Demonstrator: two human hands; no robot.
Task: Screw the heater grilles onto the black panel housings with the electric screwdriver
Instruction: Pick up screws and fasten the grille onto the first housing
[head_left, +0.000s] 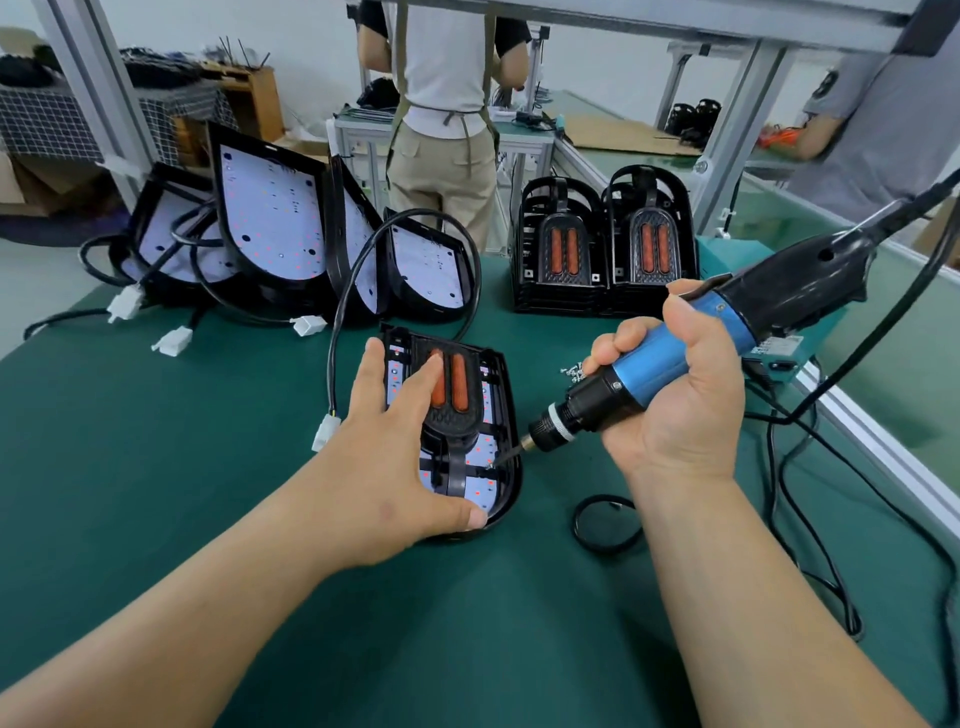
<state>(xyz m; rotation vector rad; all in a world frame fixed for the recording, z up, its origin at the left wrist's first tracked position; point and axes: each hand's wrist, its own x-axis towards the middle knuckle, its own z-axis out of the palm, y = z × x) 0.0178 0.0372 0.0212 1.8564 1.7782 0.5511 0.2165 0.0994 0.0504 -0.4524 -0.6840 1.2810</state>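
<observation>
A black panel housing (511, 415), white-lined and fitted with a dark heater grille (460, 410) showing two orange bars, is laid flat mid green mat (208, 467) and pressed down by the spread, straight fingers of the left hand (384, 452). The blue electric screwdriver (649, 364) is gripped in the right hand (675, 395), its bit set at a screw by the grille's stem. Bare mat is left toward the near edge, while leaning housings (270, 228) and stacked units (602, 260) are ranged along the far edge.

Bench (156, 467): green mat
Panel housing (506, 384): centre
Spare housings (270, 218): leaning, 11 o'clock
Grille stacks (602, 249): 1 o'clock
Black ring (576, 522): 5 o'clock
</observation>
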